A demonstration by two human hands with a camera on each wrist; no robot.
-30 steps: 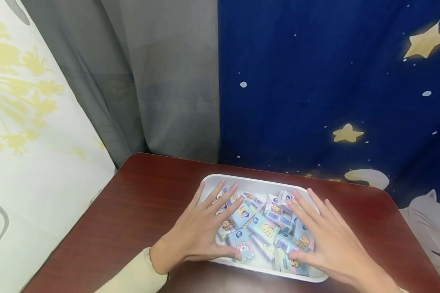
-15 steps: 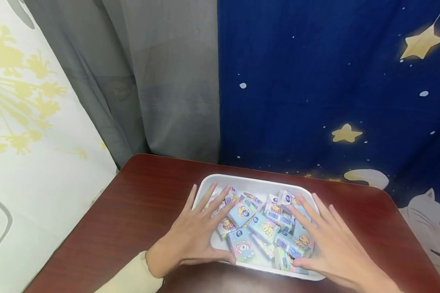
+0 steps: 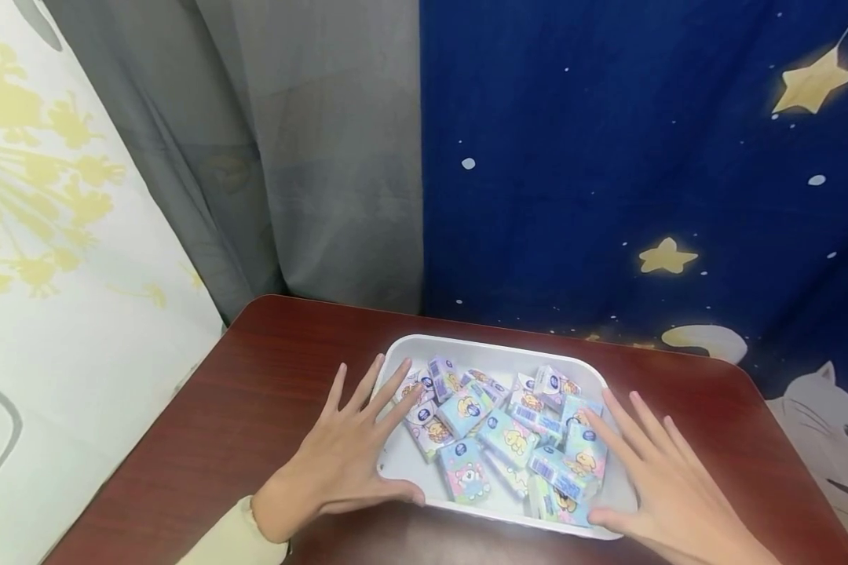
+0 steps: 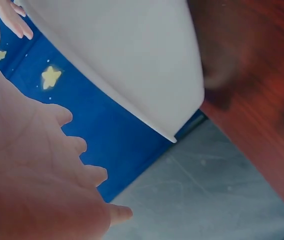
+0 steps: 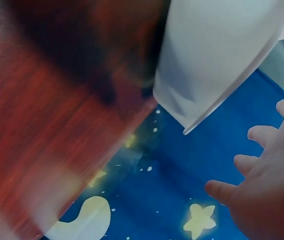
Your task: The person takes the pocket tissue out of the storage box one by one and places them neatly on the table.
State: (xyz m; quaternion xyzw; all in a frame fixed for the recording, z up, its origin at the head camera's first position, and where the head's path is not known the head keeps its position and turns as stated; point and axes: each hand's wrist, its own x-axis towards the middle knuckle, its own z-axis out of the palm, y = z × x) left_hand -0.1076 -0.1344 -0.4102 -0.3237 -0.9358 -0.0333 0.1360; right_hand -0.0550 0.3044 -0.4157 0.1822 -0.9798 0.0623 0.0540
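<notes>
A white plastic tray (image 3: 502, 347) holds a loose heap of small pocket tissue packs (image 3: 509, 439), printed with cartoon animals in pale blue, green and lilac. Over the tray's left end hovers my left hand (image 3: 346, 451), fingers spread and holding nothing. My right hand (image 3: 667, 479) is spread likewise at the right end, its thumb near the front right corner. In the left wrist view, the open left palm (image 4: 37, 160) appears apart from the tray's outer wall (image 4: 132, 50). The right wrist view also has a gap between the right hand (image 5: 267, 175) and the tray wall (image 5: 217, 45).
The tray stands on a dark red wooden table (image 3: 290, 369) with rounded corners. Behind it hang a grey curtain (image 3: 339, 157) and a blue curtain (image 3: 572, 196) with stars. A white patterned cloth (image 3: 78, 275) borders the left side.
Both hands have moved apart, the left one leftward and the right one rightward, uncovering more of the packs. The tray and its packs look unmoved.
</notes>
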